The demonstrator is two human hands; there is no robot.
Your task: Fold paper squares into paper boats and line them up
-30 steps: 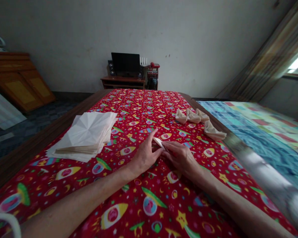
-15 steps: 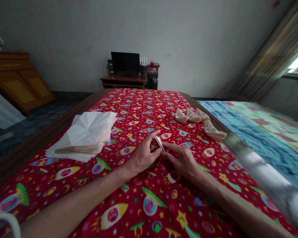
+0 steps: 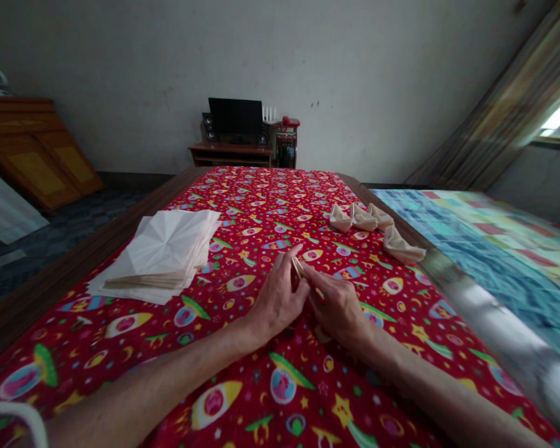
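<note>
A small folded piece of cream paper point(image 3: 298, 268) is held between my two hands above the red cloth, mostly covered by fingers. My left hand point(image 3: 282, 292) grips it from the left, thumb bent in and index finger reaching past its top. From the right, the fingers of my right hand point(image 3: 338, 305) press on it. To the left lies a stack of creased white paper sheets point(image 3: 163, 242), slightly fanned. Several folded paper boats point(image 3: 363, 218) sit at the right, one of them point(image 3: 401, 247) nearer to me.
A red cloth point(image 3: 280, 386) with rockets and stars covers the table, whose brown edge point(image 3: 135, 214) shows at the left. Beside it on the right is a patterned bed point(image 3: 485, 261). A monitor point(image 3: 236, 116) stands by the far wall. A white curved object point(image 3: 18, 410) is at bottom left.
The folded paper has turned and shows less between the fingers. My right hand has closed in against my left, and its fingers have shifted over the paper.
</note>
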